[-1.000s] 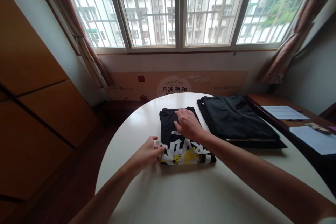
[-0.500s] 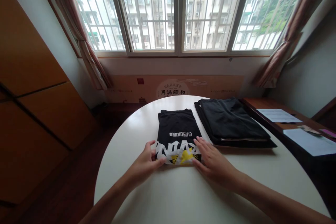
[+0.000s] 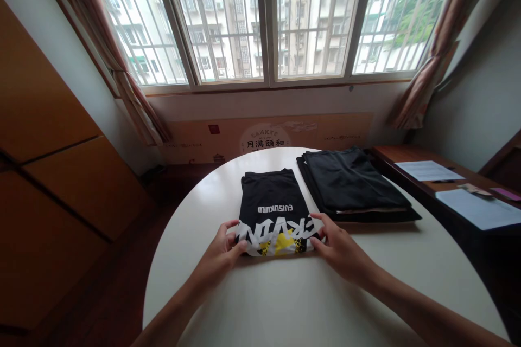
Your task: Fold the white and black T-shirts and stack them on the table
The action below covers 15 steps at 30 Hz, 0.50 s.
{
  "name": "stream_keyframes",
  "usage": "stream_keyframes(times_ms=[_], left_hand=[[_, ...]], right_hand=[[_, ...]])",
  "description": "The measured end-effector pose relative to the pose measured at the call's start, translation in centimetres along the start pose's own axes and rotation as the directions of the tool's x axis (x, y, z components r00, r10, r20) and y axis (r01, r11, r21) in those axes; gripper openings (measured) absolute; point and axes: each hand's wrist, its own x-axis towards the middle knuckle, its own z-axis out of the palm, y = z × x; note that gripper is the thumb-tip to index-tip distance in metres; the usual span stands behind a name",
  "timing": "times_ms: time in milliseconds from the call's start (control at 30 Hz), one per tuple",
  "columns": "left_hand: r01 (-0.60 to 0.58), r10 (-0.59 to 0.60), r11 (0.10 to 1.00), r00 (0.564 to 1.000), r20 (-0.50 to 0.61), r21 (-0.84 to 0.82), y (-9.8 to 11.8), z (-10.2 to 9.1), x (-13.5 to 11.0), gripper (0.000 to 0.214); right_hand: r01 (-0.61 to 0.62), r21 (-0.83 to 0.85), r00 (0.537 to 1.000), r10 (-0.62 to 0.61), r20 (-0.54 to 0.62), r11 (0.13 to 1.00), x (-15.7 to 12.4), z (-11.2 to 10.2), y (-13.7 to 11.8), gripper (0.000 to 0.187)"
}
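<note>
A folded black T-shirt (image 3: 272, 188) lies flat on the white round table (image 3: 260, 298), with white lettering and a yellow patch across its near half. At its near left edge my left hand (image 3: 218, 254) is closed on the cloth, thumb on top. My right hand (image 3: 341, 249) grips the opposite edge between thumb and fingers, whose tips are partly hidden under the fabric. Just to the right of the shirt rests a stack of folded black clothes (image 3: 354, 181), apart from both hands.
Beyond the table's right edge stands a dark wooden desk (image 3: 385, 154) bearing white papers (image 3: 480, 209). A wooden cabinet (image 3: 49, 184) is on the left. Barred windows (image 3: 264, 21) with tied curtains (image 3: 126, 92) span the back wall.
My right hand has shifted from lying on the shirt's print to gripping its right edge, uncovering more lettering. My left hand stays at the left edge. The view has turned slightly.
</note>
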Motion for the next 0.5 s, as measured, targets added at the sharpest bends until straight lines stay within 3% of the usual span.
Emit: stream_keyframes(times_ms=[133, 233, 333, 433, 500], left_hand=[[0.019, -0.02, 0.996, 1.0, 0.004, 0.087, -0.4, -0.1, 0.0, 0.074], [-0.044, 0.055, 0.956, 0.998, -0.03, 0.291, -0.6, -0.1, -0.7, 0.084], [-0.095, 0.135, 0.829, 0.99, -0.033, 0.552, -0.9, 0.4, -2.8, 0.071], [-0.144, 0.19, 0.716, 0.982, 0.008, 0.684, -2.0, 0.9, -5.3, 0.049], [-0.164, 0.201, 0.649, 0.979, 0.04, 0.743, -2.9, 1.1, -6.6, 0.046]], right_hand=[[0.008, -0.018, 0.996, -0.007, 0.083, 1.0, -0.3, -1.0, 0.1, 0.037], [0.032, -0.07, 0.99, -0.021, 0.14, 0.997, -1.0, -1.5, 0.1, 0.036], [0.07, -0.112, 0.981, -0.048, 0.19, 0.991, -2.4, -1.6, -0.1, 0.048], [0.109, -0.18, 0.96, -0.057, 0.273, 0.978, -4.4, -1.7, -0.5, 0.06], [0.113, -0.24, 0.942, -0.026, 0.335, 0.964, -5.7, -1.9, -0.8, 0.062]])
